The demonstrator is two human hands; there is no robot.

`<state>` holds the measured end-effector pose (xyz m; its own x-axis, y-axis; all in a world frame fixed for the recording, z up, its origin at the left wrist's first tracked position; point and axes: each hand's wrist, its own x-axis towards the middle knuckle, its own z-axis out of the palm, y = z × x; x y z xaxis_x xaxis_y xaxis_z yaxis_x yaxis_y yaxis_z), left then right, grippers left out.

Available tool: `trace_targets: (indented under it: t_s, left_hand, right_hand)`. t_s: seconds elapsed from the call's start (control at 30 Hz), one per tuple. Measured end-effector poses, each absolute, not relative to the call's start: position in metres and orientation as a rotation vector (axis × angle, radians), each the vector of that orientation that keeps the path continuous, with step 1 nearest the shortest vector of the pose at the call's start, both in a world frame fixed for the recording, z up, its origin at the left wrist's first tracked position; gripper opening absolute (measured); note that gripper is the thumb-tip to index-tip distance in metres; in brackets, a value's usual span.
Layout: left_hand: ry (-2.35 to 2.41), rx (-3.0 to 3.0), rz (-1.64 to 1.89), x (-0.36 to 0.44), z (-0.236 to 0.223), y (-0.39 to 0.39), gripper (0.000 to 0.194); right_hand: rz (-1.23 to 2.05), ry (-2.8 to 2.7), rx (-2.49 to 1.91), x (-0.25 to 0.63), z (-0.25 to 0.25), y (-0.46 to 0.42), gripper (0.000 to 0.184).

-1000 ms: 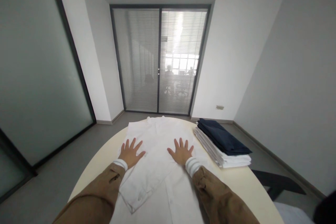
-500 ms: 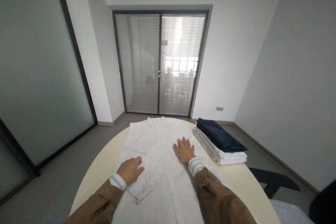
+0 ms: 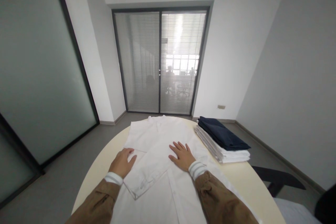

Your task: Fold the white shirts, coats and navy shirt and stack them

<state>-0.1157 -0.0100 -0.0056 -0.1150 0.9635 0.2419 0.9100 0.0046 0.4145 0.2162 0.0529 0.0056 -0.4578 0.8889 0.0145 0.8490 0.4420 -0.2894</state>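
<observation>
A white button shirt (image 3: pixel 164 133) lies spread lengthwise over the table, its collar end at the far edge. One of its sleeves (image 3: pixel 151 175) is folded slantwise across the front, with the cuff towards me on the left. My right hand (image 3: pixel 182 155) rests flat on the middle of the shirt, fingers spread. At the shirt's left edge, beside the folded sleeve, is my left hand (image 3: pixel 122 162). Its thumb stands apart from the fingers, and the fingertips touch the cloth near the edge.
The round cream table (image 3: pixel 97 168) carries a stack of folded white clothes (image 3: pixel 233 156) at the right, topped by folded navy cloth (image 3: pixel 223 134). A dark chair part (image 3: pixel 278 176) stands beyond the table's right edge. Glass doors with blinds (image 3: pixel 160 63) are behind.
My left hand has moved left and slightly away from me, to the shirt's edge. My right hand has slid slightly left and nearer me on the cloth. The view has shifted slightly.
</observation>
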Motion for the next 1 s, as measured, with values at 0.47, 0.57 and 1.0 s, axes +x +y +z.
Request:
trace_targets:
  t_s: [0.47,0.57,1.0]
  left_hand:
    - [2.347,1.825,0.746,-0.139,-0.013,0.005,0.052]
    - [2.275,1.657,0.712,-0.155,-0.006,0.017,0.052]
    - [2.271,1.528,0.682,-0.16,-0.002,0.044,0.023]
  right_hand:
    - [0.551,-2.773,-1.027,0.144,0.044,-0.031,0.08]
    - [0.662,-2.846,-0.948,0.134,0.033,-0.051,0.093]
    - [0.621,-2.796,-0.829,0.158,0.041,-0.063,0.087]
